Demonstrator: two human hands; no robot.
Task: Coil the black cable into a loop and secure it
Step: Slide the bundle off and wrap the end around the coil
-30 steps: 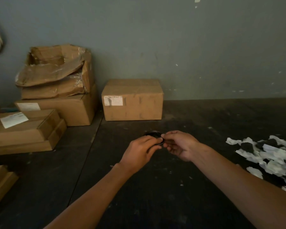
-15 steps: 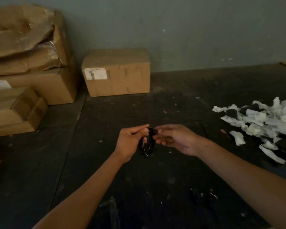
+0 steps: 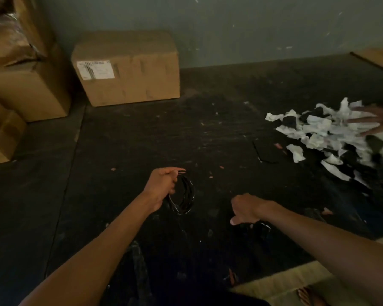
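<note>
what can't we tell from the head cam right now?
- Whether the cable coil is tied: black on a dark table, too dim in the head view.
- What the right hand grips: the fingers curl under, and only a dark shape shows below.
- Whose the other hand over the paper scraps is: cut off by the right edge and blurred.
- Text on the box label: too small.

The right hand (image 3: 247,209) hides its fingers and whatever dark thing they hold; another person's hand (image 3: 376,122) is blurred, edge-cut.
</note>
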